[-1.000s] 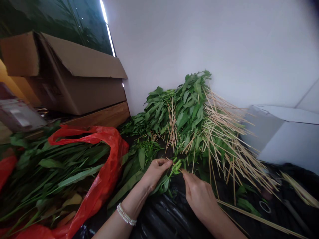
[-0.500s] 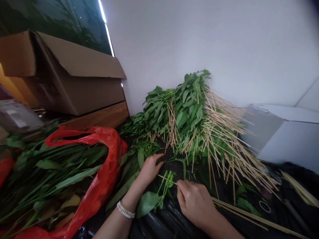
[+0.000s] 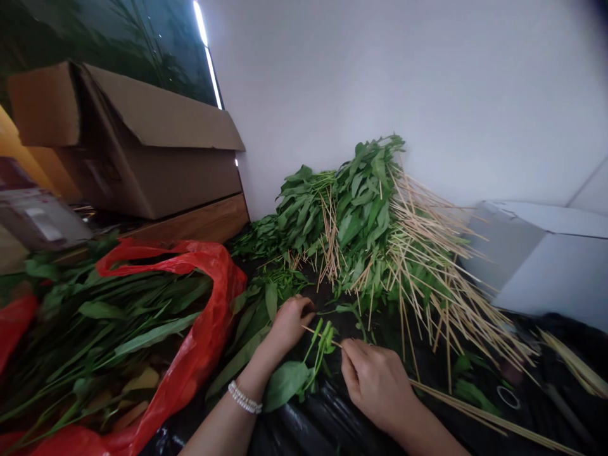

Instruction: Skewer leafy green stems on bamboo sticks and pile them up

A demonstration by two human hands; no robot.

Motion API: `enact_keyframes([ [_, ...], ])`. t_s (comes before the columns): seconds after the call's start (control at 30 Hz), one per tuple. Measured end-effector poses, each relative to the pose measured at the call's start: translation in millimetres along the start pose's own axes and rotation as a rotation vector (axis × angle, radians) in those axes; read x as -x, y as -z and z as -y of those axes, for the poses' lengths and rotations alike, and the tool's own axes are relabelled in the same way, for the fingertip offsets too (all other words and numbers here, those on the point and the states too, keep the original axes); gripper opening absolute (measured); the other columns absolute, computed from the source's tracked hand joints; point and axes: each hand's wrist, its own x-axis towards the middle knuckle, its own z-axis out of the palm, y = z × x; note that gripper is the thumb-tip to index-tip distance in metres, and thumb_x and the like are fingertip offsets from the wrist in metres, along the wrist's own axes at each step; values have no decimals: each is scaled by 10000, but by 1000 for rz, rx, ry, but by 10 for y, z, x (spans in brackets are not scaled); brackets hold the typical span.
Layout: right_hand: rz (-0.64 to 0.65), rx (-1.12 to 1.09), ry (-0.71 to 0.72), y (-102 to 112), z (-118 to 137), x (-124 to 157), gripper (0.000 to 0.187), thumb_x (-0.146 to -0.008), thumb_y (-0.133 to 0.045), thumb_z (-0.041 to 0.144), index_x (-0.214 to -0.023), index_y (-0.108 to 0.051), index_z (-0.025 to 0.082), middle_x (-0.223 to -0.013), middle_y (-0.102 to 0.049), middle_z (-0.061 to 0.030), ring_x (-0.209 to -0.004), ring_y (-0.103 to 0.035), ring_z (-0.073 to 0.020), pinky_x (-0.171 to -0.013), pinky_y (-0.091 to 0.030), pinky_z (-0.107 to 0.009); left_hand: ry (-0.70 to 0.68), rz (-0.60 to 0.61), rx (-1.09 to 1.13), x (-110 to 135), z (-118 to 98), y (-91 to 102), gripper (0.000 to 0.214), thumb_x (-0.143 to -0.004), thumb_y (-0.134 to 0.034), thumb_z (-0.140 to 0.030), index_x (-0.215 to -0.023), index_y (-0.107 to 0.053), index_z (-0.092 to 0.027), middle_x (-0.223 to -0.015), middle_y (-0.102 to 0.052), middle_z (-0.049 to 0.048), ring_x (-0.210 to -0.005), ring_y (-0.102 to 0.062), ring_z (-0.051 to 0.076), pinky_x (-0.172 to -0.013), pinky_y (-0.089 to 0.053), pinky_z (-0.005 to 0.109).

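Observation:
My right hand (image 3: 375, 380) pinches a thin bamboo skewer (image 3: 319, 333) with green leafy stems (image 3: 304, 367) threaded on it, just above black plastic sheeting (image 3: 327, 418). My left hand (image 3: 291, 322), a bead bracelet on its wrist, reaches forward with fingers curled onto loose greens (image 3: 266, 297) beside the skewer's tip. What its fingers hold is hidden. Behind both hands rises a heap of skewered greens (image 3: 365, 215) with many stick ends fanning out to the right.
A red plastic bag (image 3: 199, 342) full of long green leaves lies at the left. Cardboard boxes (image 3: 142, 145) stand at the back left, a white box (image 3: 541, 259) at the right. Loose skewers (image 3: 475, 411) lie on the sheeting by my right forearm.
My hands came apart: the right one drew the skewer with its greens down and towards me, and the left one reached forward to the loose greens, its fingers curling down.

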Motion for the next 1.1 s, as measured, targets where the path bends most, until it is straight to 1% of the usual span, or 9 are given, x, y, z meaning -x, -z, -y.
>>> enact_keyframes([
  [0.07,-35,7,-1,-10,-11,0,220,-885,-344,151,-751,-505,217,-629,-540,28,-530,-505,-116,-560,-233,-278,-3,-45,109,-3,-21,17,125,-755,-565,-139,-823,-658,-188,-819,-647,36,-781,-583,177,-735,-417,276],
  [0.17,-80,10,-3,-15,-26,-6,229,-899,-340,159,-773,-524,212,-626,-537,29,-521,-503,-113,-558,-240,-276,51,-92,397,-30,-43,38,85,-763,-581,-188,-808,-652,-175,-749,-648,17,-709,-580,158,-678,-421,254],
  [0.33,-99,9,-2,-5,-41,-19,241,-907,-331,162,-782,-534,204,-626,-543,27,-521,-506,-110,-554,-243,-275,293,-105,957,-53,-76,93,198,-683,-723,-260,-831,-672,-138,-660,-610,-10,-567,-517,88,-556,-388,192],
  [0.43,-104,13,0,-6,-46,-19,250,-909,-329,163,-771,-534,205,-625,-542,25,-520,-508,-113,-551,-247,-278,384,-86,1217,-37,-101,143,253,-630,-788,-256,-821,-669,-141,-681,-609,-18,-589,-537,65,-586,-409,166],
  [0.5,-112,3,3,-8,-48,-17,247,-911,-332,163,-786,-541,206,-628,-541,26,-526,-514,-117,-553,-254,-279,399,-73,1326,-28,-114,175,259,-627,-801,-271,-802,-650,-152,-759,-635,-1,-694,-598,90,-663,-448,182],
  [0.6,-127,-14,13,-3,-45,-13,233,-909,-344,162,-810,-549,207,-638,-544,24,-541,-525,-122,-562,-272,-275,396,-84,1379,-27,-120,206,267,-655,-787,-310,-813,-619,-174,-854,-660,22,-834,-639,147,-726,-478,227],
  [0.77,-166,-90,15,26,-36,-8,219,-911,-357,161,-859,-568,195,-661,-572,17,-568,-549,-114,-597,-322,-249,399,-221,1320,-44,-102,212,271,-666,-775,-331,-855,-662,-172,-799,-640,7,-724,-609,100,-646,-472,184],
  [0.97,-194,-161,-36,50,-63,-37,235,-926,-358,179,-967,-590,184,-766,-646,-4,-644,-622,-116,-632,-386,-226,357,-203,1287,-46,-134,204,449,-636,-797,-333,-1043,-679,-183,-784,-655,16,-747,-608,101,-684,-475,182],
  [1.1,-227,-142,-84,45,-97,-52,261,-928,-364,183,-1093,-567,175,-905,-685,-20,-738,-660,-124,-648,-420,-218,379,-210,1302,-39,-155,193,329,-560,-845,-303,-826,-700,-175,-723,-656,-7,-729,-629,110,-723,-485,209],
])
